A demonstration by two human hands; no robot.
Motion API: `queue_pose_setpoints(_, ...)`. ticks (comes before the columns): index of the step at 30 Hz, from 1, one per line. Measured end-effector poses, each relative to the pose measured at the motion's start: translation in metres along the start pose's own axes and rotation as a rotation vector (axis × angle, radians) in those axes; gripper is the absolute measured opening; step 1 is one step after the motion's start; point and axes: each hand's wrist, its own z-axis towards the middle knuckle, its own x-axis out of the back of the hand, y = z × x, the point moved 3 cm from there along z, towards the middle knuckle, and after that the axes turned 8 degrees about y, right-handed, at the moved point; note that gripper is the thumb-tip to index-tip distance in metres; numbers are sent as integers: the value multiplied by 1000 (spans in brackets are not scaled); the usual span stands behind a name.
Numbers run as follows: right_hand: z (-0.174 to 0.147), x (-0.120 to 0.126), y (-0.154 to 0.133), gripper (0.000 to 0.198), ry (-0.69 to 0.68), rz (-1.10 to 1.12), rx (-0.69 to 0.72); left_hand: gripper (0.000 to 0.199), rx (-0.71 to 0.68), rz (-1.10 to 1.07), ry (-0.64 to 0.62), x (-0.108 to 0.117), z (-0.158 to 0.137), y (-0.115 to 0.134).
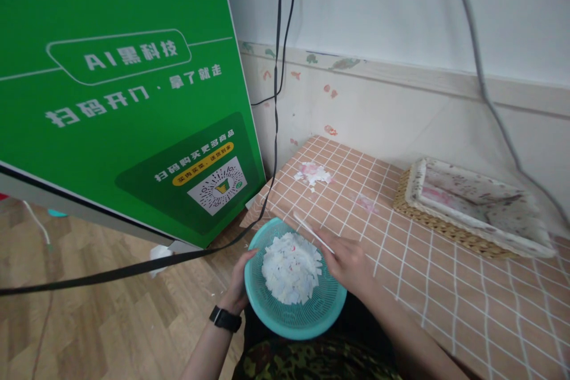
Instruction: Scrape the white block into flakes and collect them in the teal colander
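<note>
A teal plastic colander (pixel 296 326) rests over my lap, with a heap of torn white paper scraps (pixel 291 267) inside. My left hand (pixel 240 279) grips its left rim, thumb on top and the other fingers hidden below. Above the right rim, my right hand (pixel 345 258) is closed around a thin white stick (pixel 314 233), whose far end points up and left over the colander's back edge. The kind of stick is not clear.
A checkered table (pixel 414 285) bears a lined wicker basket (pixel 454 237) and a patch of white and pink scraps (pixel 314 173). A green cabinet (pixel 133 148) stands at left. A black cable (pixel 133 272) crosses in front; a grey cable (pixel 483 83) hangs at right.
</note>
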Motion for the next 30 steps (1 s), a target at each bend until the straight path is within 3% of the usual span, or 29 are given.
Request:
queue_pose_setpoints(3, 12, -7, 5, 50, 16, -111, 53, 14, -12, -1, -3, -1, -1, 1)
queue_pose_setpoints(7, 26, -25, 11, 50, -80, -251, 94, 16, 4, 18, -2, -2, -2, 0)
queue_pose_setpoints(14, 25, -37, 18, 50, -167, -447, 37, 18, 23, 31, 7, -1, 0, -1)
queue_pose_setpoints(22, 14, -17, 40, 50, -118, -549, -62, 16, 2, 19, -18, 4, 6, -3)
queue_pose_setpoints(30, -1, 24, 76, 43, 57, -687, -303, 13, -36, 37, 22, 9, 8, -4)
